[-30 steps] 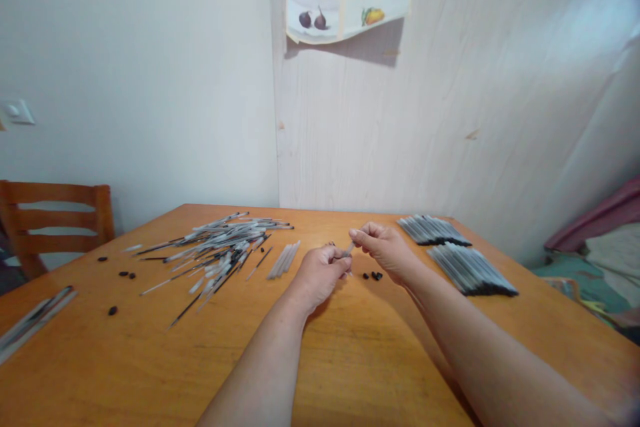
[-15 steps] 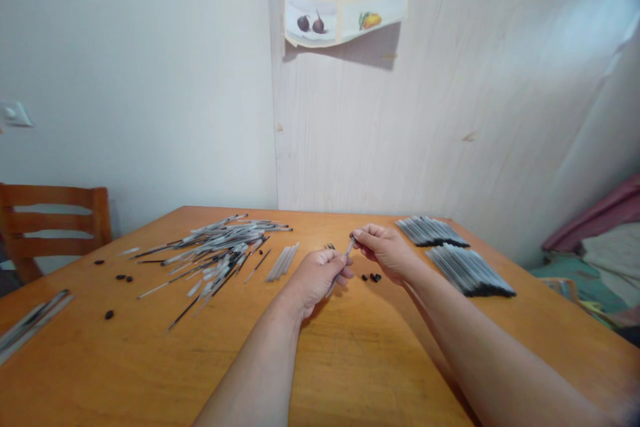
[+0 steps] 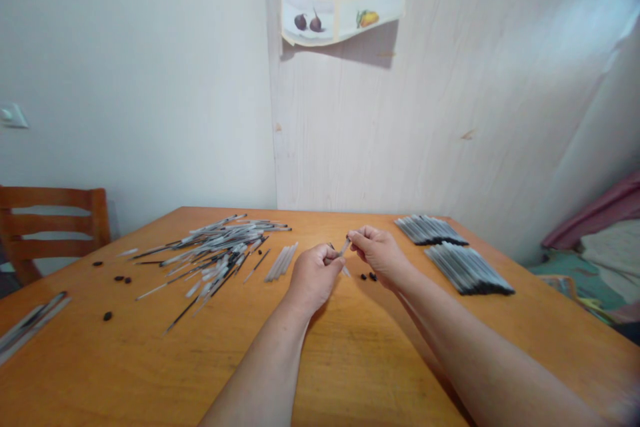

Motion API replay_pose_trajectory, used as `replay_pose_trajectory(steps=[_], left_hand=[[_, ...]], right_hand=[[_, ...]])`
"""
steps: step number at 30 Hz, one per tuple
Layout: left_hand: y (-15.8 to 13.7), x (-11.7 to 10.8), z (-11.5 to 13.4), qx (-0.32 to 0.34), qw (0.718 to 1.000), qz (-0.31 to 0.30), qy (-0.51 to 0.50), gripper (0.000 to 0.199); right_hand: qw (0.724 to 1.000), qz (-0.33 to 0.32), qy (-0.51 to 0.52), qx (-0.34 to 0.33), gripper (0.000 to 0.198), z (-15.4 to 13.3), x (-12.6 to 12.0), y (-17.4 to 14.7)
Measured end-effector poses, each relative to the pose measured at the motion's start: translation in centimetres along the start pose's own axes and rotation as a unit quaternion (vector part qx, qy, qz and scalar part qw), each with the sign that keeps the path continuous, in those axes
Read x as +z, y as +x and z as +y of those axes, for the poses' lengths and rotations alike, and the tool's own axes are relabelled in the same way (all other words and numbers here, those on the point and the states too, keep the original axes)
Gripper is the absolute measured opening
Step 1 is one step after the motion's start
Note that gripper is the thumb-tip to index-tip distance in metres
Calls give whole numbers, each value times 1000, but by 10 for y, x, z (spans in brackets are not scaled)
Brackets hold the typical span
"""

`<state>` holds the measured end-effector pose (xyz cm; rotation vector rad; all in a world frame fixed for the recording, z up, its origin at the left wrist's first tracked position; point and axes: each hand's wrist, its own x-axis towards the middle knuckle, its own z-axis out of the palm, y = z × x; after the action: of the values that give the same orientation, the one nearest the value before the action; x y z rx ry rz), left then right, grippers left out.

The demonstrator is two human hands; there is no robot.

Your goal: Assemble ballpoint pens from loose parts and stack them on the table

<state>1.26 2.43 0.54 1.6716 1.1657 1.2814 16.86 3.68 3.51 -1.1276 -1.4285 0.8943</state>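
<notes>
Over the middle of the table, my left hand (image 3: 316, 273) is closed around a thin pale pen (image 3: 345, 248). My right hand (image 3: 376, 252) pinches the pen's far end, where a small dark part shows between the fingertips. Most of the pen is hidden by my fingers. Just below the right hand lie small black caps (image 3: 373, 277). To the left of my left hand is a short row of clear pen barrels (image 3: 283, 263), with a thin refill (image 3: 257, 266) beside it.
A loose heap of barrels and dark refills (image 3: 220, 247) spreads over the table's left half. Two neat stacks of black-ended pens (image 3: 431, 230) (image 3: 470, 269) lie at the right. More black caps (image 3: 107, 316) and a few long pieces (image 3: 37, 323) are near the left edge. A wooden chair (image 3: 55, 225) stands behind.
My left hand has turned and shifted up along the pen, so less of the pen shows. The right hand has moved slightly left, closer to the left hand.
</notes>
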Motion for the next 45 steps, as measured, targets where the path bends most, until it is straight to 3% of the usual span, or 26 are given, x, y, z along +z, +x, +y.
replay_pose_trajectory(steps=[5, 9, 12, 18, 22, 25, 32, 37, 45], left_hand=[[1, 0, 0, 1, 1000, 5, -6, 20], [3, -2, 2, -24, 997, 47, -48, 23], [3, -4, 4, -54, 990, 80, -102, 28], [2, -7, 9, -102, 972, 119, -175, 30], [1, -9, 12, -116, 969, 126, -177, 32], [1, -10, 12, -118, 969, 127, -175, 33], [2, -11, 12, -129, 967, 133, -175, 31], [2, -12, 11, -129, 966, 134, -178, 32], [3, -12, 10, -131, 966, 131, -178, 30]], right_hand=[[999, -18, 21, 16, 35, -5, -11, 5], [997, 78, -3, 6, 35, 7, -38, 20], [987, 111, -117, -7, 34, 31, -57, 29], [917, 24, -399, -9, 28, 68, -61, 29], [871, -24, -491, 16, 35, 68, -56, 25], [853, -46, -520, 17, 37, 66, -52, 23], [854, 10, -518, 49, 31, 70, -51, 27], [857, -7, -513, 42, 32, 72, -53, 27], [860, 21, -509, 43, 29, 70, -50, 26]])
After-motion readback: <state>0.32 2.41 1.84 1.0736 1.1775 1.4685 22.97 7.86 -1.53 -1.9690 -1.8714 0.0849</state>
